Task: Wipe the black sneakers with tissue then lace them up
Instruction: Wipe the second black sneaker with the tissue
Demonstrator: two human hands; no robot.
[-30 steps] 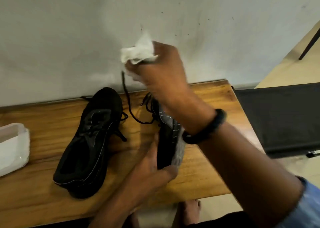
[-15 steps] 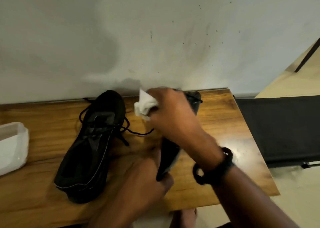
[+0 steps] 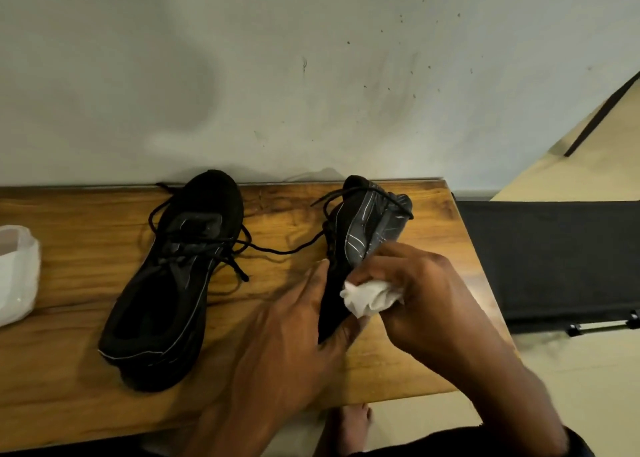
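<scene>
- A pale grey wall [image 3: 242, 58] is filling the upper half, showing dark specks and smudges.
- A glossy wooden table [image 3: 69, 370] is sitting flush against it, catching warm light.
- A black fabric seat [image 3: 547, 259] is standing just beside the table's right end.
- Cream floor [image 3: 571, 370] is showing beyond.

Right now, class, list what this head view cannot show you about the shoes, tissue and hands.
1. Held shoe: lower end hidden behind left hand and tissue, head view.
2. Tissue: mostly bunched inside right hand.
3. Other shoe: lacing too dark to trace.
4. White bag: cut off by left edge; contents unclear.
</scene>
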